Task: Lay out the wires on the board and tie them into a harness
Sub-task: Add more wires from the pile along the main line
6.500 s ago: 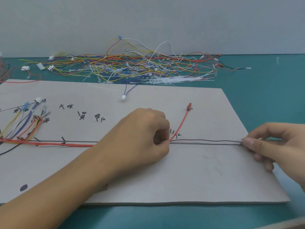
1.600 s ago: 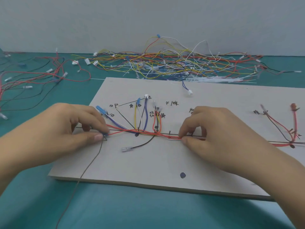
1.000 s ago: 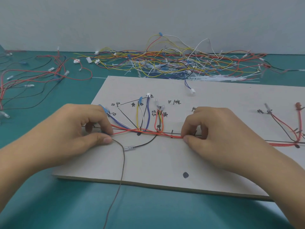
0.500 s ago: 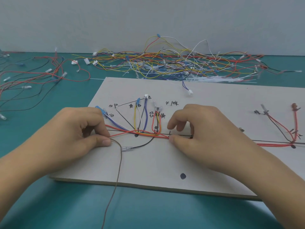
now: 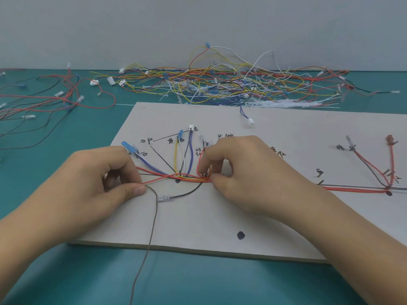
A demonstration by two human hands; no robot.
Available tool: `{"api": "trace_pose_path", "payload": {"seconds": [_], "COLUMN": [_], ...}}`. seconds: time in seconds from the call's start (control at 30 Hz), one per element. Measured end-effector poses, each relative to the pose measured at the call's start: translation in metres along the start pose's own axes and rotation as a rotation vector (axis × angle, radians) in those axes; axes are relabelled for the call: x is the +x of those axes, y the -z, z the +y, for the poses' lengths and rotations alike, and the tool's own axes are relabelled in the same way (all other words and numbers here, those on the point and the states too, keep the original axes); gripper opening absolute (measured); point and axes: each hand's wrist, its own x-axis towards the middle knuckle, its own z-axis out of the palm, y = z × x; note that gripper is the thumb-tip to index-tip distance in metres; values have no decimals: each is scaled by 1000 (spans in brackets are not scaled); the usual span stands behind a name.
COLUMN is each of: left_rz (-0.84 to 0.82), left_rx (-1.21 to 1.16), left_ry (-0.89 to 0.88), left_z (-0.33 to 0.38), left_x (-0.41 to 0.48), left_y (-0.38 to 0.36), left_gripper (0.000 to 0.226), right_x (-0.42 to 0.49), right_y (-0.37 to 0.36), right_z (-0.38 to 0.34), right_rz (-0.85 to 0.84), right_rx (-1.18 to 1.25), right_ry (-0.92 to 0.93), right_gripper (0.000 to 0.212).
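Note:
A grey board (image 5: 275, 124) with hand-written labels lies on the teal table. Along its drawn line runs a bundle of red, orange and yellow wires (image 5: 182, 178), from which blue, white, yellow and purple branches (image 5: 184, 154) fan up to their connectors. My left hand (image 5: 97, 183) pinches a brown wire (image 5: 152, 227) at the bundle's left end; this wire trails off the board's front edge. My right hand (image 5: 240, 177) pinches the bundle near its middle. A black wire with a clear terminal (image 5: 165, 198) lies just below the bundle. Red and brown branches (image 5: 374, 168) sit at the right.
A big tangle of loose coloured wires (image 5: 231, 84) and white cable ties (image 5: 286, 104) lies behind the board against the wall. More red and black wires (image 5: 44, 102) spread over the table at the left. A black dot (image 5: 240, 235) marks the board's front.
Since 6.5 s ago my view and both hands have shifted to the board's left part. Over the last second my right hand slid left along the bundle toward my left hand, which kept its pinch.

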Motion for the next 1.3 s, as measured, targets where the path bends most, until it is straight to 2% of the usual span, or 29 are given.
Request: {"api": "trace_pose_path", "payload": {"seconds": [0.2, 0.37, 0.53, 0.63, 0.8, 0.93, 1.03, 1.3], "left_rz": [-17, 31, 35, 89, 197, 233, 228, 139], "left_rx": [30, 62, -106, -112, -48, -65, -100, -154], "left_ry": [111, 198, 313, 308, 307, 288, 249, 285], "left_z": [-1, 9, 11, 11, 17, 27, 39, 47], "left_x": [-1, -4, -10, -14, -18, -17, -13, -9], "left_y": [2, -1, -3, -9, -18, -22, -29, -23], "left_gripper": [19, 20, 35, 34, 18, 20, 23, 16], "right_x": [6, 2, 0, -2, -2, -4, -10, -18], "right_y": [-4, -7, -12, -13, -10, -5, 1, 2], "right_z": [2, 0, -7, -9, -12, -9, 2, 4], "right_rz": [-17, 7, 40, 55, 44, 27, 32, 92], "right_rx": [71, 99, 0, -58, -139, -146, -94, -57], "right_ry": [-32, -30, -10, -9, 2, -18, -56, -54], "right_gripper": [18, 9, 6, 5, 6, 7, 10, 7]}}
